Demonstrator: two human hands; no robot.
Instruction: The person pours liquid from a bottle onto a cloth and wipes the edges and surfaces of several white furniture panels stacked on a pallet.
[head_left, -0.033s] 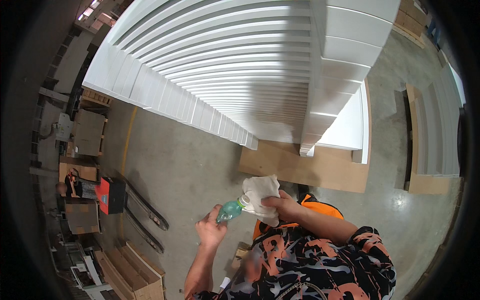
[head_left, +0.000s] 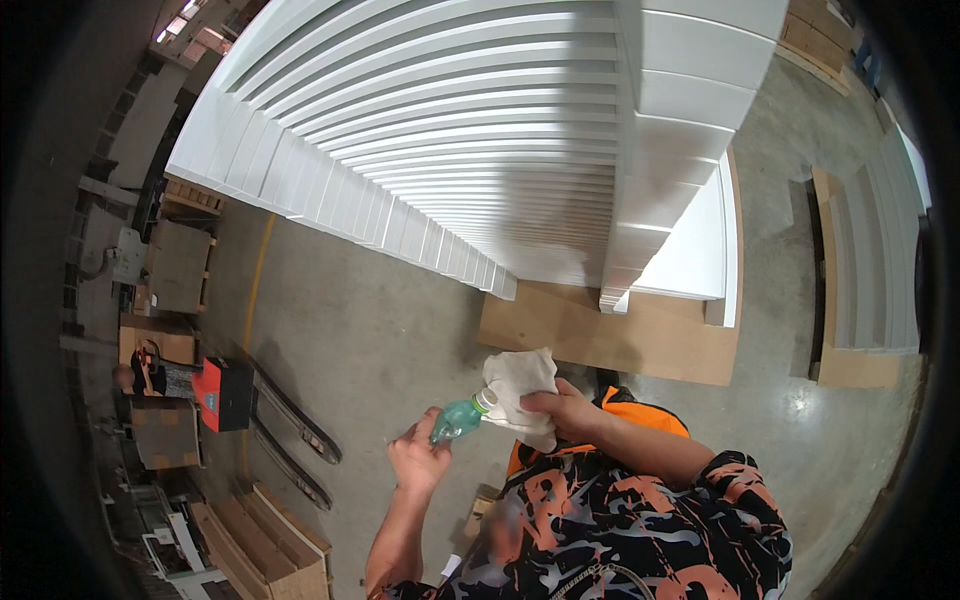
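My left hand (head_left: pixel 418 455) is closed around the base of a see-through green plastic bottle (head_left: pixel 457 421). The bottle lies tilted, its pale neck and light green ring pointing up to the right. Against that neck rests a crumpled off-white cloth (head_left: pixel 518 385), which my right hand (head_left: pixel 562 408) grips from its right side. Part of the cloth hangs below my fingers. Whether the bottle's mouth is capped cannot be seen, because the cloth is over it. Ahead of both hands rises a tall stack of white slatted panels (head_left: pixel 470 140).
A brown board (head_left: pixel 660 350) lies beneath the white stack. On the left stands a red and black pallet truck (head_left: pixel 222 393) with long forks, beside cardboard boxes (head_left: pixel 178 265). Another stack of pale panels (head_left: pixel 872 260) is at the right. Grey concrete floor (head_left: pixel 370 330) runs between them.
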